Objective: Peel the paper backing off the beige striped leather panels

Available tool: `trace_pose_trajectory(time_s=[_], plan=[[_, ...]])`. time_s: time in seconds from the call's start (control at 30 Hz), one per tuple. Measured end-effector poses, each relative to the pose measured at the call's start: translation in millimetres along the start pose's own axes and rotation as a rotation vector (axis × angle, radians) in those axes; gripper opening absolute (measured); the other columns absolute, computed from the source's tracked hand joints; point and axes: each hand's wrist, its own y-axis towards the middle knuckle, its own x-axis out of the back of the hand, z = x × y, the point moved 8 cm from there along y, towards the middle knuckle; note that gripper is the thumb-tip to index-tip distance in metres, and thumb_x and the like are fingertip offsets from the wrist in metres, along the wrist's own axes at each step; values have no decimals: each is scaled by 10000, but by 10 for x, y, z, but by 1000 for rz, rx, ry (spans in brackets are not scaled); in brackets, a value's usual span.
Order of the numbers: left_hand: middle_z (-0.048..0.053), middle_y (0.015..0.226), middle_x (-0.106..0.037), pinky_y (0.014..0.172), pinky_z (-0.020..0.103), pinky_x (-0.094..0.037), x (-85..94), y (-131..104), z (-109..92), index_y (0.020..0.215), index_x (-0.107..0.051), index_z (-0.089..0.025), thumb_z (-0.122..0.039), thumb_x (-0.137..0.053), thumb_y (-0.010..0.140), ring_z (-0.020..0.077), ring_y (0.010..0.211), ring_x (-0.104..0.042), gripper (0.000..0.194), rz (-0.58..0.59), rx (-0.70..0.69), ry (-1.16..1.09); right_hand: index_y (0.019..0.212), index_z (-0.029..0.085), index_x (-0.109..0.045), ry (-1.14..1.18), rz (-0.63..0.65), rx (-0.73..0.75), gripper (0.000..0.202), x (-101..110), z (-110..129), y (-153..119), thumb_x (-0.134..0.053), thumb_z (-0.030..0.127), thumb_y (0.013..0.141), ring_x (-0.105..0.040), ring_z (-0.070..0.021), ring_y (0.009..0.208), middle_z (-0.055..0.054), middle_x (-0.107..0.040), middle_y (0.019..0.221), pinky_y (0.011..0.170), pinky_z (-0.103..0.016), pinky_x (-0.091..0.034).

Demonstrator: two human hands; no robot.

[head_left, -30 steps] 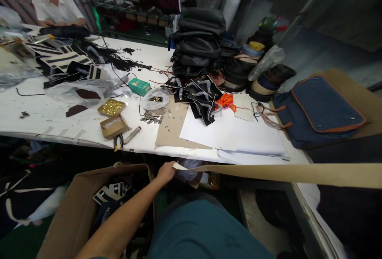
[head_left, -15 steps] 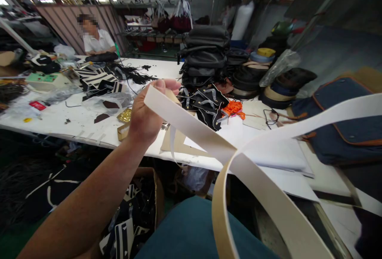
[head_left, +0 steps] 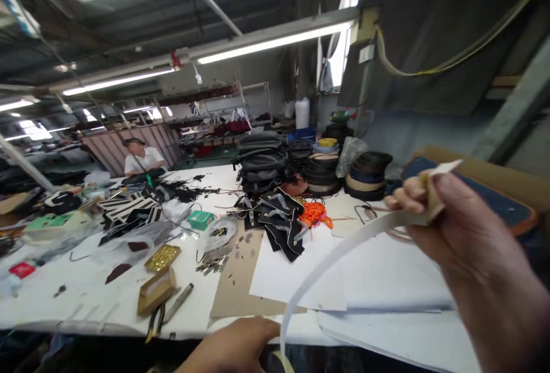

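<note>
Pale strip [head_left: 356,239], right hand [head_left: 451,221] clenched high, left hand [head_left: 238,340] low

Head view, forward across table [head_left: 38,293]

Long pale strip [head_left: 325,264], curving downward

Pale strip [head_left: 378,225] in the right hand [head_left: 458,221], left hand [head_left: 240,343] low near the edge of the table [head_left: 197,313]
</note>
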Motion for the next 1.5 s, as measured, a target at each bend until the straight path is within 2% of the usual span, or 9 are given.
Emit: trace_pose_trajectory(time_s=[0.27, 0.43, 0.57, 0.73, 0.87, 0.97, 1.17, 1.27, 1.5], plan=[[117, 1297, -693, 867, 353, -525, 589, 299, -580, 1333, -655, -237, -499, -618, 931, 259, 1063, -665, 481, -455, -78, -388, 761, 209, -591, 250, 183, -297, 326, -442, -805, -220, -835, 412, 837, -444, -90, 574, 52, -530, 700, 628, -251, -421], [125, 1332, -683, 1023, 384, -475, 661, 546, -936, 1320, -670, -238, -562, -700, 880, 297, 1223, -619, 547, -398, -231, -684, 724, 204, -559, 348, 258, -390, 372, -777, -1089, -362, -829, 431, 841, -428, -89, 567, 55, -508, 679, 674, -268, -431], [118, 896, -770, 945, 409, -504, 548, 694, -1098, 1062, -737, -152, -569, -705, 876, 261, 913, -702, 457, -177, -304, -901, 797, 197, -654, 383, 293, -423, 305, -1021, -1339, -421, -814, 451, 852, -457, -93, 567, 56, -506, 654, 677, -274, -445], [17, 635, -664, 840, 408, -540, 650, 774, -799, 808, -650, -161, -480, -780, 842, 169, 623, -626, 346, -89, -314, -1117, 1179, 208, -698, 285, 72, -452, 534, -971, -1830, -237, -746, 626, 850, -665, -198, 906, -33, -695, 946, 843, -330, -517], [19, 671, -681, 793, 335, -507, 1039, 788, -359, 809, -637, -176, -503, -708, 902, 160, 670, -613, 347, -245, -283, -1069, 1086, 237, -696, 176, -430, -346, 479, -448, -2137, -132, -764, 629, 819, -647, -188, 978, -25, -698, 1039, 843, -310, -528], [7, 661, -654, 707, 289, -469, 1307, 786, -43, 827, -658, -190, -540, -694, 895, 161, 663, -591, 358, -353, -248, -1023, 1039, 247, -701, 34, -612, -292, 470, -262, -2269, -297, -771, 645, 798, -635, -170, 908, -1, -682, 961, 784, -289, -516], [44, 716, -653, 661, 313, -412, 1548, 762, 327, 790, -729, -235, -471, -661, 913, 198, 678, -562, 275, -587, -316, -580, 1013, 175, -722, -392, -83, -488, 441, -1197, -2663, -567, -778, 577, 841, -631, -222, 887, -53, -709, 920, 832, -350, -481], [75, 774, -693, 717, 350, -433, 1478, 764, 448, 773, -743, -242, -426, -691, 890, 233, 744, -602, 224, -569, -331, -440, 918, 190, -681, -370, -26, -514, 332, -1612, -2799, -527, -774, 507, 875, -584, -177, 796, -16, -668, 836, 716, -286, -450], [129, 1258, -683, 805, 378, -563, 1458, 818, 686, 1298, -671, -226, -588, -579, 945, 274, 1024, -665, 514, -268, -313, -1143, 774, 179, -550, 249, -61, -749, 400, -1918, -3045, -605, -775, 490, 886, -191, -48, 476, 110, -325, 577, 529, -223, -304]])
